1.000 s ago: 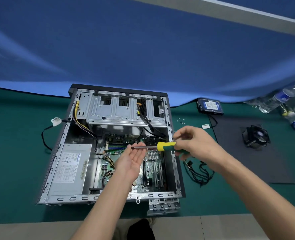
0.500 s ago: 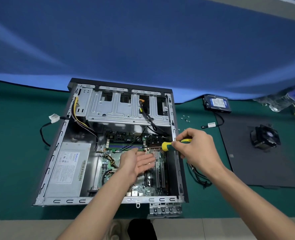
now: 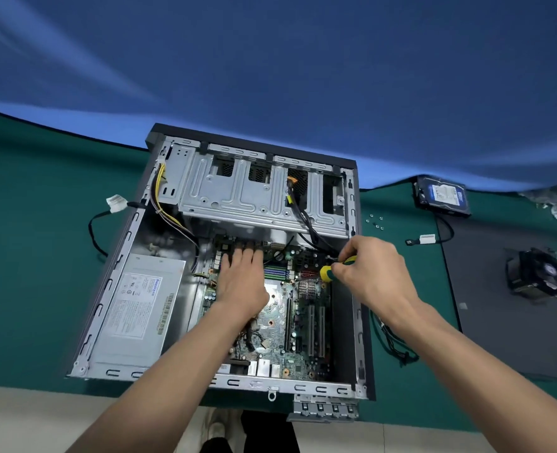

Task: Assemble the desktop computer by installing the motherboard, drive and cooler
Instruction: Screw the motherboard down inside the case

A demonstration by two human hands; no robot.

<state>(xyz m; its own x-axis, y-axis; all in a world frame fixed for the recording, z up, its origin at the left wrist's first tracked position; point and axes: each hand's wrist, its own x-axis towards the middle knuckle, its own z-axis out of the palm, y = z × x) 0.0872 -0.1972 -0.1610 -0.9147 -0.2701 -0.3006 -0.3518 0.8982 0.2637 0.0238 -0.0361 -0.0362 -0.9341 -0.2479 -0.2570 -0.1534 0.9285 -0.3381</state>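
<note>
Here, the scene is listed from the board outward.
Motherboard [image 3: 298,317]: it is laid flat inside the open computer case [image 3: 363,348], in the right part of the floor; green memory slots, long black slots and a small finned heatsink [image 3: 308,289] are seen on it.
Left hand [image 3: 241,282]: it is laid palm down on the upper left part of the motherboard, with straight fingers pressed together and pointed toward the drive cage; nothing is gripped.
Right hand [image 3: 373,273]: its fingers are curled round the yellow-and-green screwdriver [image 3: 331,271], which is held over the upper right corner of the board; the tip is hidden, so what it touches cannot be told.
Case contents: a grey power supply [image 3: 140,305] is seated in the left part, a metal drive cage [image 3: 261,194] is spanned across the far end, and yellow and black cables are run from the cage down toward the board.
Hard drive [image 3: 443,196]: it is left outside the case on the green table [image 3: 35,223], at the far right, by the blue backdrop.
Cooler [image 3: 536,273]: it is set on a dark mat [image 3: 499,338], well apart from the case.
Screws [image 3: 375,221]: a small cluster is scattered on the table between the case and the hard drive.
Loose cables [image 3: 394,343]: a black bundle is laid just beside the right wall of the case.
</note>
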